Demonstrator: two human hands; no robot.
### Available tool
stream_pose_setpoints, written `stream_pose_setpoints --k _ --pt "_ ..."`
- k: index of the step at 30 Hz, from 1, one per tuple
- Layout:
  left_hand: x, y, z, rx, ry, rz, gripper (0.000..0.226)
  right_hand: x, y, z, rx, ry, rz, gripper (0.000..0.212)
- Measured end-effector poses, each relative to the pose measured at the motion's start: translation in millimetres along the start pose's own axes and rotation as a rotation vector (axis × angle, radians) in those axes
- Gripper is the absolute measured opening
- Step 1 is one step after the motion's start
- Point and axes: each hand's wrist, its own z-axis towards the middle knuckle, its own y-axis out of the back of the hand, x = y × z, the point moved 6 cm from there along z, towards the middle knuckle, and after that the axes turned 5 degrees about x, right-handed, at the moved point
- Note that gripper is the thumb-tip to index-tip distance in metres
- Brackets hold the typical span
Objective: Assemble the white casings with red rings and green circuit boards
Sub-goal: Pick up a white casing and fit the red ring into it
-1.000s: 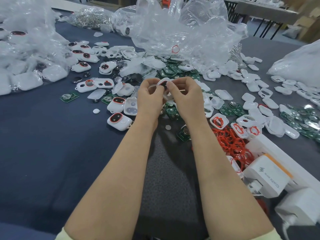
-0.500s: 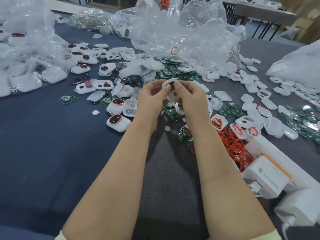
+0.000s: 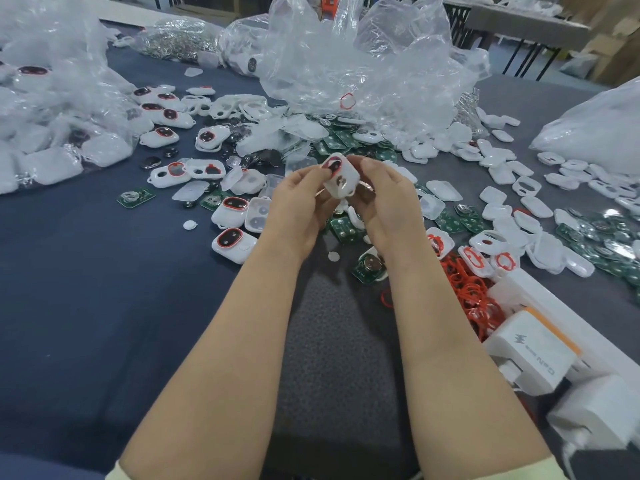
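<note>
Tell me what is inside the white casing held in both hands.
In the white casing, a red ring lines the upper opening, dark within; something metallic shows through the lower round hole. The shell, left hand and right hand hide the rest.

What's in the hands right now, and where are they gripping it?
One white casing, held by both: the left hand pinches its left edge by the red ring, the right hand grips its right side.

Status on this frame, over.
Left hand and right hand both pinch one small white plastic casing with red ring. Held above dark blue table. Nothing in the way.
</note>
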Motion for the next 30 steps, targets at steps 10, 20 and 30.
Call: stream_pose_setpoints --k 10,20,30 --pt "4.3 -7.8 -4.9 0.17 0.219 -0.255 0.019 3.8 -12.2 -3.7 0.218 0.033 -0.075 0.013" --pt "5.5 -4.4 -4.3 0.108 0.163 -0.249 0.014 9.3 -6.5 -5.5 0.129 0.165 -0.415 0.01" --pt "4.5 -6.2 -5.0 0.159 0.185 -0.232 0.016 10.8 -10.0 -5.5 0.222 0.146 -0.295 0.012"
